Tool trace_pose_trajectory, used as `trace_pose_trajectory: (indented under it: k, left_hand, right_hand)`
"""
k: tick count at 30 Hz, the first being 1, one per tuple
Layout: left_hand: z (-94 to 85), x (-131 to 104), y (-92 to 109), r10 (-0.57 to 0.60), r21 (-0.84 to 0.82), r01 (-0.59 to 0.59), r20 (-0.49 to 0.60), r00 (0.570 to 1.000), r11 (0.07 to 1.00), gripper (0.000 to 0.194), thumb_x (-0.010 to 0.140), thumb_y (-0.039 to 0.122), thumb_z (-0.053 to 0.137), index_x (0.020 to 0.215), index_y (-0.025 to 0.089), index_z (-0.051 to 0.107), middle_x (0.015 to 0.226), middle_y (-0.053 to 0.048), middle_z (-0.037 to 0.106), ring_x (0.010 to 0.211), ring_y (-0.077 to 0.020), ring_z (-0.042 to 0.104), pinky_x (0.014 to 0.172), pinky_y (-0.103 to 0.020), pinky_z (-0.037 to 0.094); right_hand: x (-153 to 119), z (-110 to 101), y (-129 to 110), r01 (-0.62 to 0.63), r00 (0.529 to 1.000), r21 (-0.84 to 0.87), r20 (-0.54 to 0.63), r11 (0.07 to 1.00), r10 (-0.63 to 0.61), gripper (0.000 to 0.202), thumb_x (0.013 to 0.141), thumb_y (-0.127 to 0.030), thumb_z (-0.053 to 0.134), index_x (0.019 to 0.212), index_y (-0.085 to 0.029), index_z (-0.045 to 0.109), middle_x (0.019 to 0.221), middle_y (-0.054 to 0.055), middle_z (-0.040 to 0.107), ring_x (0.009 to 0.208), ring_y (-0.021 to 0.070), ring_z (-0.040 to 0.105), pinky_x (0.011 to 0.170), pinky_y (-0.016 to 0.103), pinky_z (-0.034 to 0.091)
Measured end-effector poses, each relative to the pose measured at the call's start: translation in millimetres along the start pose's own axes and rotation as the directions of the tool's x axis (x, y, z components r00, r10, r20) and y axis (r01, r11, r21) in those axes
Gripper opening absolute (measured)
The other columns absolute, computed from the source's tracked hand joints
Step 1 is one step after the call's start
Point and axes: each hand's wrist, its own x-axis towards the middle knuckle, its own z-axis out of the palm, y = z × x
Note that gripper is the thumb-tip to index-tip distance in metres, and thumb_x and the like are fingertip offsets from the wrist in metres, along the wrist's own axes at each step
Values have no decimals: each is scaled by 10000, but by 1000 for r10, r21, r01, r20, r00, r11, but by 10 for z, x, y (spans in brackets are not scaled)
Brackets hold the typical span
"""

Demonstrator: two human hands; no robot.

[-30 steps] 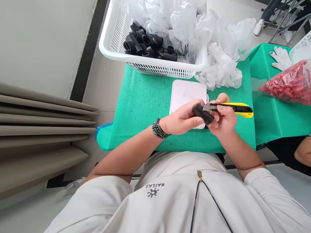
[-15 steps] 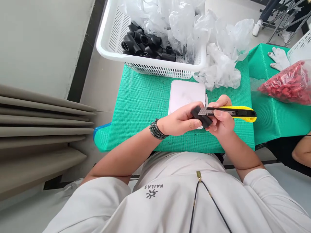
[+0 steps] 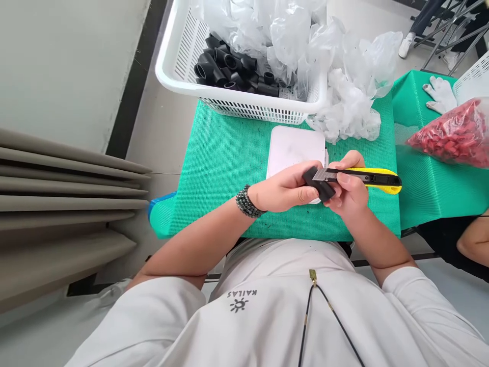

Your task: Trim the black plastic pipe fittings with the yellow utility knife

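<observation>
My left hand (image 3: 284, 191) grips a short black pipe fitting (image 3: 320, 185) just above the green mat (image 3: 225, 158). My right hand (image 3: 349, 193) holds a yellow utility knife (image 3: 376, 179), and its metal blade lies against the top of the fitting. Both hands meet over the near edge of a white board (image 3: 294, 148) that rests on the mat. A beaded bracelet sits on my left wrist.
A white slotted basket (image 3: 179, 76) behind the mat holds several black pipe fittings (image 3: 229, 69) and crumpled clear plastic bags (image 3: 336, 71). At the right lie a bag of red pieces (image 3: 454, 135), a white glove (image 3: 441, 92) and another person's arm (image 3: 471, 247). A wall and floor are on the left.
The knife blade has slid a little left over the fitting, and the knife has dropped slightly. Both hands stay in the same place.
</observation>
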Motion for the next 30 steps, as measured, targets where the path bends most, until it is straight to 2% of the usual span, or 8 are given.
trace_pose_trajectory:
  k: [5,11,14,20,24,30]
  left_hand:
    - [3,-2,-11,-37,26,37,-9,999,999,445,916,597,778,931,191,599,809,-55,688,808,-201,723,759,-329,634]
    - [15,4,-42,-28,31,29,-28,999,999,499,910,659,752,895,198,560,744,-46,664,800,-206,703,727,-320,604]
    - [14,-9,-77,-5,58,8,-50,999,998,493,920,653,745,912,196,559,749,-40,661,795,-199,693,722,-308,576]
    - [9,-32,-107,33,168,-21,-71,997,986,461,961,631,707,955,198,550,744,-19,648,778,-185,668,717,-294,512]
    - [-3,-35,-96,21,208,-7,-65,998,978,453,972,626,694,973,193,559,744,-16,649,713,-165,630,651,-277,454]
    - [-40,-52,-141,-9,121,16,-64,998,992,496,948,664,703,950,200,528,815,-32,684,598,-109,526,601,-268,444]
  right_hand:
    - [0,-10,-30,-63,998,-66,-30,996,61,437,722,-498,839,809,-294,463,446,-154,514,254,80,338,266,208,370]
    - [17,-36,-32,-82,996,-102,-32,991,79,390,713,-479,800,780,-299,461,410,-154,511,235,89,307,235,229,341]
    - [14,-51,-14,-73,996,-108,-50,991,67,417,702,-505,824,784,-300,471,411,-158,490,244,93,344,253,229,363]
    - [36,-64,-12,-26,1000,-70,-12,997,26,275,738,-410,792,797,-286,554,405,-146,476,259,98,396,271,214,356]
    - [56,-77,-18,-55,998,-53,15,997,56,324,708,-429,825,766,-278,543,404,-147,485,254,87,356,277,215,366]
    - [53,-84,1,-102,995,23,-19,994,103,422,712,-434,856,788,-280,470,425,-163,480,250,75,318,297,213,400]
